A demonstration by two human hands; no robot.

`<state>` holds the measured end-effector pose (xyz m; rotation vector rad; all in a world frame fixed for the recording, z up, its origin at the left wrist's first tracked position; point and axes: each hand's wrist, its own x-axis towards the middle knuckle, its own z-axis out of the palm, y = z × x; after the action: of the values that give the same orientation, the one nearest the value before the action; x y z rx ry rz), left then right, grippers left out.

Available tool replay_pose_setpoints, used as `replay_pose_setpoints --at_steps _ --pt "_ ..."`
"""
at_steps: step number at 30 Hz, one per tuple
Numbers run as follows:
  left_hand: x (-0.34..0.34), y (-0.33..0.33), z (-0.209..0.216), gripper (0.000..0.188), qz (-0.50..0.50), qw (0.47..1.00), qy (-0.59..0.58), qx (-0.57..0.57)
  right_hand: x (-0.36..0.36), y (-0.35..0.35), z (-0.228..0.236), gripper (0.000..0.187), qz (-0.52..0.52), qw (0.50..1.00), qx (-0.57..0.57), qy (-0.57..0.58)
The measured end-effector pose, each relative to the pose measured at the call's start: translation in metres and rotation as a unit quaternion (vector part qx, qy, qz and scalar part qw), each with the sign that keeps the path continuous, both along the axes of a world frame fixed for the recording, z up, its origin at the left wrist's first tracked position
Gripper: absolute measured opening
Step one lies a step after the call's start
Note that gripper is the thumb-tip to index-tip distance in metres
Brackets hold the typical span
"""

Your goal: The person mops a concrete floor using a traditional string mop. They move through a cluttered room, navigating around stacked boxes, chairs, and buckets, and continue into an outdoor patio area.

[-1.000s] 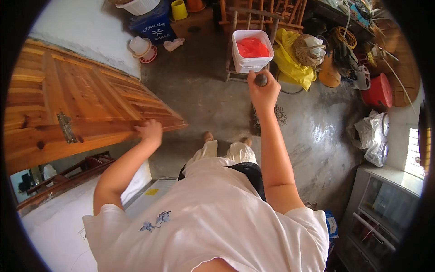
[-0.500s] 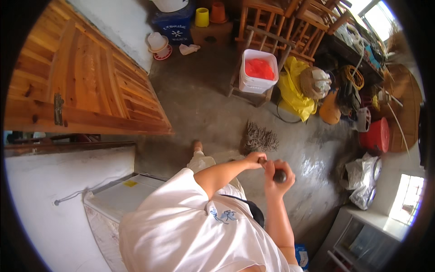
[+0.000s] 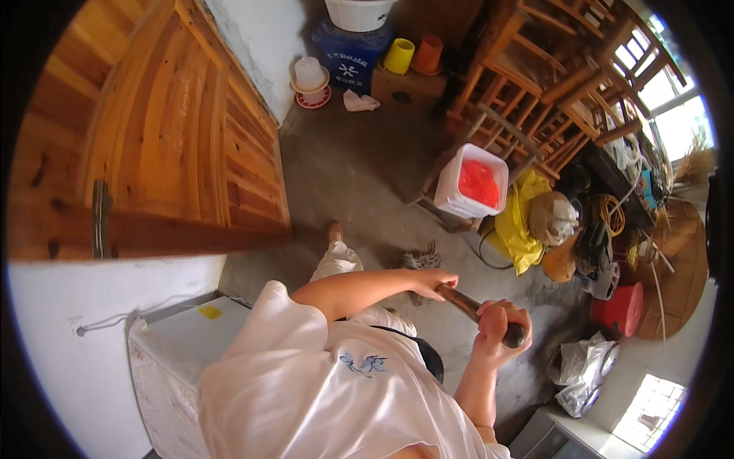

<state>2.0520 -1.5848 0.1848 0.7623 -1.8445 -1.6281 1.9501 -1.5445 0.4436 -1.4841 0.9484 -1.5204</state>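
Observation:
Both of my hands are wrapped round the dark wooden handle of a mop (image 3: pixel 463 304). My right hand (image 3: pixel 502 329) grips it near the rounded top end, close to my body. Lower on the shaft, my left hand (image 3: pixel 434 284) closes round it. The grey string mop head (image 3: pixel 421 258) lies on the concrete floor just beyond my left hand, partly hidden by that hand and forearm. The shaft slants from the upper end at my right toward the mop head at the left.
A wooden door (image 3: pixel 176 138) stands at the left. Ahead right are a white bucket (image 3: pixel 451 187) with something red inside, stacked wooden chairs (image 3: pixel 535 84) and a yellow bag (image 3: pixel 520 229). A red bucket (image 3: pixel 612 310) and silvery plastic-wrapped items (image 3: pixel 577 367) line the right side. A white appliance (image 3: pixel 183 329) is at the left.
My right hand has moved right and nearer my body, tilting the handle so more of the shaft shows. The mop head has come closer to me. The view has turned somewhat.

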Motion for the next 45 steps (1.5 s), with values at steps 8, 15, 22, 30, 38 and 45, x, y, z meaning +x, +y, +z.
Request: replay_pose_setpoints --at_steps 8,15,22,30,38,45 --pt "0.23 -0.098 -0.013 0.026 0.103 0.987 -0.12 -0.02 0.183 -0.1 -0.021 0.017 0.109 0.994 -0.002 -0.025" --pt "0.4 -0.14 -0.061 0.015 0.345 0.916 -0.195 -0.059 0.309 -0.157 -0.057 0.019 0.329 0.939 -0.053 0.087" --pt "0.469 -0.118 -0.126 0.02 0.485 0.86 -0.159 -0.006 0.334 -0.166 -0.115 0.021 0.449 0.886 0.013 0.111" --pt "0.347 -0.088 -0.099 0.026 0.559 0.802 -0.21 0.001 0.246 -0.181 -0.09 0.018 0.469 0.877 0.026 0.103" --pt "0.246 -0.076 -0.062 0.019 0.538 0.818 -0.198 0.043 0.187 -0.22 -0.042 0.007 0.469 0.868 0.101 0.126" --pt "0.3 -0.12 -0.123 0.016 0.619 0.772 0.104 0.101 0.285 -0.28 -0.058 0.012 0.448 0.887 0.073 0.08"
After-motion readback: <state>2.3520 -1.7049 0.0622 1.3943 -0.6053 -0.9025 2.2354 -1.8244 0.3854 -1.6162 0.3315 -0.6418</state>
